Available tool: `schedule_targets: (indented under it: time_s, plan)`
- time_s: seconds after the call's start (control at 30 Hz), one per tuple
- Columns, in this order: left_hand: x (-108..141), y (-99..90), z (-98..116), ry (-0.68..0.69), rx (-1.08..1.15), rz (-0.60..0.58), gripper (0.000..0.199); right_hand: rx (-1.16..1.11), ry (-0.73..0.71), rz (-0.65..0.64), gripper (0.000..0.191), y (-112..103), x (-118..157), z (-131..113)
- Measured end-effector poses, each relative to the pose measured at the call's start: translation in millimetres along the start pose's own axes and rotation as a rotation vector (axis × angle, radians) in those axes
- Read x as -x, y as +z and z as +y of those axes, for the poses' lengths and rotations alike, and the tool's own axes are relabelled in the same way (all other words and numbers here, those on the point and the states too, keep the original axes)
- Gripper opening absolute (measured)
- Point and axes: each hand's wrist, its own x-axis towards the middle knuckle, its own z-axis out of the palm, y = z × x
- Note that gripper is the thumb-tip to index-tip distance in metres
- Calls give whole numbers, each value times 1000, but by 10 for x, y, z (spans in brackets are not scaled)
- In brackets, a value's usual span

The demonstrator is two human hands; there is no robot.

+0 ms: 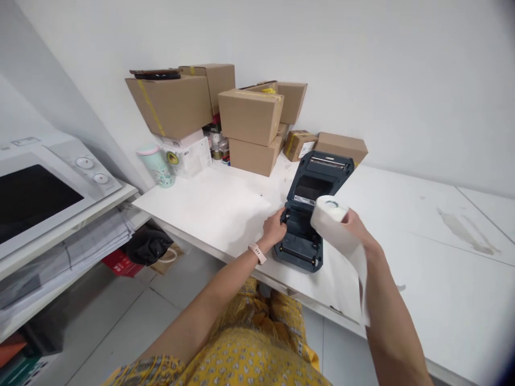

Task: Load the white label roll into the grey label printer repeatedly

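Note:
A dark label printer (300, 244) stands on the white table with its lid (317, 177) raised. My left hand (275, 228) grips the left side of the printer's base, fingers curled at its edge. Just right of the open printer, my right hand (356, 228) holds a roll of white labels (325, 210). A loose strip (348, 244) from the roll hangs down over my right wrist and forearm. The roll is above the printer's right edge.
Cardboard boxes (249, 118) are stacked at the back against the wall. A mint tumbler (156, 167) and a white box (191, 156) stand at the table's left end. Farther left, a microwave (52, 182) rests on a shelf. Torn backing paper (462, 230) lies to the right.

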Motion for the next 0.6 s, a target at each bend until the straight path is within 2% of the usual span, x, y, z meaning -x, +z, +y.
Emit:
schedule_targets:
  time_s: [0.07,0.13,0.2,0.3,0.37,0.6]
  plan:
    - [-2,-2,-9,3,18,-2,71,62,-35,-171,68,76,-94,-205]
    - [-7,5,-21,7,34,-3,72,233,-58,-343,70,180,-194,-345]
    - [-14,15,-30,4,39,-2,71,441,-46,-422,69,280,-275,-405]
    - [-16,18,-26,-8,31,4,70,679,-9,-490,70,386,-355,-383]
    - [-7,6,-9,-29,24,0,70,758,14,-527,70,436,-394,-332]
    - [13,-24,19,-54,-6,-9,69,829,52,-556,78,619,-488,-153]
